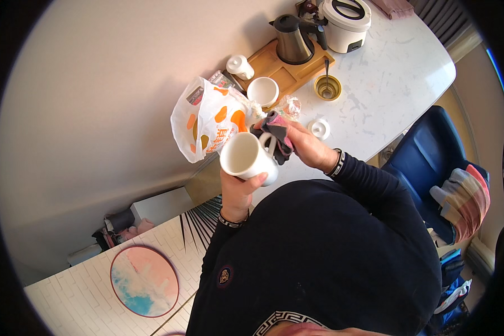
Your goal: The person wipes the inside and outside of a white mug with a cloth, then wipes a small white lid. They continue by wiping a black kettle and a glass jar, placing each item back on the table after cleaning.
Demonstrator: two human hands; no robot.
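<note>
My left hand (237, 191) grips a white ceramic mug (248, 157) around its body, the mouth tilted up towards me and its inside bare. In my right hand (308, 143) is a bunched grey and pink cloth (279, 136), held right beside the mug's handle (270, 143). Whether the cloth touches the handle I cannot tell. Just past my right hand, a round white lid (318, 129) with a knob lies on the white marbled table (386, 75).
Left of the mug stands a white plastic bag (210, 122) with orange print. Behind are a wooden tray (296, 73), a white bowl (263, 92), a lidded white cup (240, 67), a steel kettle (295, 40), a gold tin (327, 87) with a spoon and a rice cooker (347, 25). A blue chair (424, 143) stands right.
</note>
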